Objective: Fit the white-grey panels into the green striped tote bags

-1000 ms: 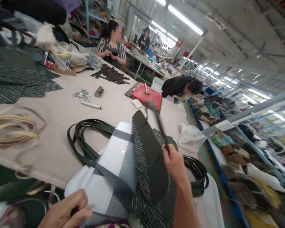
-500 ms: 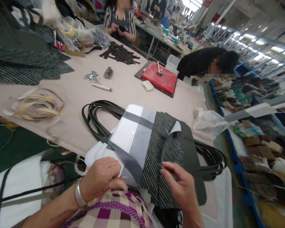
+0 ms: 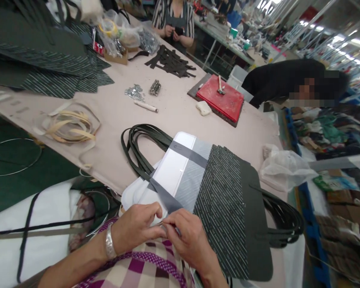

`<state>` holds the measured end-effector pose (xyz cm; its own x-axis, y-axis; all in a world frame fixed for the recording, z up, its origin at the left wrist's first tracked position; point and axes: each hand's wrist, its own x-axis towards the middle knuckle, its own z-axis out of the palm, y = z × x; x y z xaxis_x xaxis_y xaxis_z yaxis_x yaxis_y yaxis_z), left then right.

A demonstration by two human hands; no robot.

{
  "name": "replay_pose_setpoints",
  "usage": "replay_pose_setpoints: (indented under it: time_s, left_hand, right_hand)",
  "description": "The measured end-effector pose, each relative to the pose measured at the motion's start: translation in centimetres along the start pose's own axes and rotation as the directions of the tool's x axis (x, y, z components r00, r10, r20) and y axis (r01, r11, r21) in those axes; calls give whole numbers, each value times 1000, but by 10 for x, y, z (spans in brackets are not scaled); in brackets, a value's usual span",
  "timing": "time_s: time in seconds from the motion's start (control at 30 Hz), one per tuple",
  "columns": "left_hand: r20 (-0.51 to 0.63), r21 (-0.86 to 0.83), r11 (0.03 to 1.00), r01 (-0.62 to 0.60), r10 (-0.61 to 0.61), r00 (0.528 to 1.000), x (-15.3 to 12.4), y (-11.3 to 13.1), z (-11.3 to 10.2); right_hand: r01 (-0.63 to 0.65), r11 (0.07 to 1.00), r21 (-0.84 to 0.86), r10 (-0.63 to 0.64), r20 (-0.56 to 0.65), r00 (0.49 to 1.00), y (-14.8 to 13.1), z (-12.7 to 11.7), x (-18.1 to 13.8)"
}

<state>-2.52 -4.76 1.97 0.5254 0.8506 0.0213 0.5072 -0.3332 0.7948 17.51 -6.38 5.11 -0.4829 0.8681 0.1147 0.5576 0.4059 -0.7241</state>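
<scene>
My left hand (image 3: 139, 225), with a silver bracelet at the wrist, is closed in a pinch close to my body. Its fingertips meet those of my right hand (image 3: 187, 234), which is pinched too. Whatever small thing lies between them is too small to make out. Just beyond both hands lie stacked bag panels, with a white and grey part (image 3: 175, 164) and a dark striped part (image 3: 219, 200). Grey straps cross the pale part. Dark looped handles (image 3: 138, 166) stick out on the left, and more handles (image 3: 288, 220) on the right.
A hammer (image 3: 220, 86) rests on a red board (image 3: 219, 100). Small metal pieces (image 3: 135, 92), a white stick (image 3: 146, 106), coiled tan strips (image 3: 70, 126) and dark strips (image 3: 171, 62) lie around the table. A plastic bag (image 3: 283, 170) sits at the right edge. Two other people are beyond.
My right hand has moved left from the striped panel to my left hand, and their fingertips now meet. The curled striped flap now lies flat. The view has shifted left.
</scene>
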Motion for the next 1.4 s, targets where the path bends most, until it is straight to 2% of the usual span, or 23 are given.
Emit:
replay_pose_setpoints:
  time_s: [0.1,0.23,0.43,0.57,0.63,0.7,0.77,0.8,0.83,0.97,1.13,1.23,1.4]
  left_hand:
    - [80,-112,986,122,-114,990,1,-8,-7]
    - [78,-189,970,150,-137,987,6,-15,-18]
    - [-49,-247,965,88,-103,993,17,-24,-30]
    - [-219,-201,979,19,-63,974,22,-26,-36]
    - [-295,-158,987,-20,-28,955,22,-23,-40]
    - [-304,-142,988,-64,18,952,22,-20,-44]
    - [-248,-198,979,-51,0,969,22,-20,-48]
    - [-211,-247,969,-7,-47,976,22,-22,-49]
    - [-167,-301,952,51,-105,980,22,-25,-50]
    - [-16,-430,869,242,-276,961,18,-47,-49]
    - [97,-445,829,337,-330,939,4,-69,-53]
    - [96,-440,827,350,-345,934,-3,-77,-56]
    - [16,-413,853,319,-343,939,-9,-83,-61]
  right_hand:
    - [12,1000,-16,-12,-12,1000,0,6,11]
    - [10,1000,-26,-11,-34,999,3,14,23]
    - [-45,999,-4,43,-147,988,3,28,44]
    - [-133,987,87,152,-272,950,4,44,59]
    - [-222,969,111,247,-333,910,17,50,66]
    - [-396,889,229,455,-364,813,41,51,71]
    - [-538,743,398,662,-320,678,74,46,76]
    - [-571,678,463,723,-280,631,90,43,78]
    - [-586,637,501,754,-246,609,105,39,81]
    - [-609,616,501,768,-206,607,145,31,90]
    - [-682,618,391,779,-184,600,155,35,98]
    - [-716,644,270,764,-186,617,152,34,104]
    - [-742,669,45,728,-242,641,150,26,111]
